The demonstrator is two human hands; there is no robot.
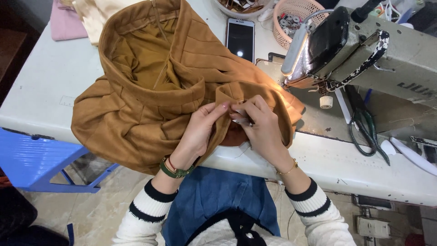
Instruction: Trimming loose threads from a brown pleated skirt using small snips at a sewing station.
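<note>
A white worktable (50, 86) with scuffed edges stands over a pale tiled floor (114, 200); a blue plastic stool (36, 159) sits beside it. On the table lies a mustard-brown garment (150, 86) — soft, suede-like cloth, pleated and heaped in thick folds, a zipper running down its lining. At its near edge the left hand (200, 130) pinches the fabric between thumb and fingers, while the right hand (259, 127) is closed on a small pale tag (240, 111) pressed to the same fold. Just beyond them an industrial sewing machine (364, 50), grey metal and chipped, lights the cloth. A dark smartphone (240, 38) and a pink mesh basket (291, 18) of bobbins lie farther back — green-handled scissors (366, 132) to the right.
</note>
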